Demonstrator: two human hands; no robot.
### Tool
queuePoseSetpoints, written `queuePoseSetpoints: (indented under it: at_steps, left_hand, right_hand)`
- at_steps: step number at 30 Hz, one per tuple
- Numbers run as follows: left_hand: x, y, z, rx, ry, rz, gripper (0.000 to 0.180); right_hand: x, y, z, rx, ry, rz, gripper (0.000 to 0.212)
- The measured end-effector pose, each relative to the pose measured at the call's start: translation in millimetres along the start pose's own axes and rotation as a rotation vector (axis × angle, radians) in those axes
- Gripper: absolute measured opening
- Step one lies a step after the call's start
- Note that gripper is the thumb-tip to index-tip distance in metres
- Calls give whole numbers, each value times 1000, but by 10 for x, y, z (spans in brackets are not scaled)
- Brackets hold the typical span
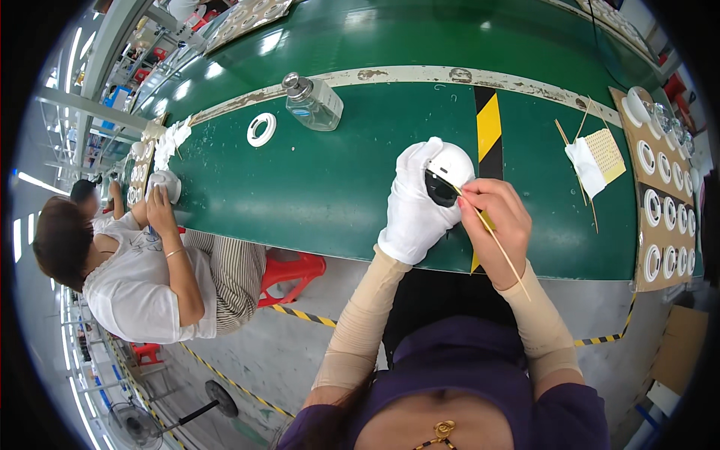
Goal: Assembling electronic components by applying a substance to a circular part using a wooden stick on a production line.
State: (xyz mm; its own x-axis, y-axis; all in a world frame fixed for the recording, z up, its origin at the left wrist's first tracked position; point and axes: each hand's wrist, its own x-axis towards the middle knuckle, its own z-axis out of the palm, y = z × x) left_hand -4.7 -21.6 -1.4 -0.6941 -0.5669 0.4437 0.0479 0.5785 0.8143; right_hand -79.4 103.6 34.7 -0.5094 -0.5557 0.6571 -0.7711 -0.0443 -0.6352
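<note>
Clock directions are read from the white-and-black round unit [451, 161], located in my hands above the near edge of the green tabletop [322, 187]. My gloved left hand [415, 206] is closed around the unit. My bare right hand [498, 217] pinches a thin stick [501, 249] between its fingertips, its tip at the white/black seam. This hand partly blocks the view of the yellow-and-black tape [489, 124] toward 1 o'clock.

Surroundings: bottle [316, 106], 10 o'clock; white ring [262, 130], between 9 and 10; loose sticks [595, 216], dotted pad [606, 154] and white cloth [586, 168], 3 o'clock; cardboard tray [644, 236] with rows of rings, farther out; seated co-worker [150, 289], 8 o'clock.

Materials: unit, smooth domed white shell, glossy black face; bottle, clear, square-sided, metallic cap; sticks, slender, wood-coloured; glove, white fabric; tabletop, smooth and reflective.
</note>
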Motion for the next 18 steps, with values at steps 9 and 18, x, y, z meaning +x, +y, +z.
queuePoseSetpoints:
  at_steps: [9, 18]
  left_hand:
    - [3, 15, 2, 82, 19, 53, 85]
    - [20, 33, 25, 86, 61, 73, 83]
  right_hand:
    - [-35, 87, 149, 37, 98, -19, 16]
    - [-52, 90, 77, 221, 66, 288, 14]
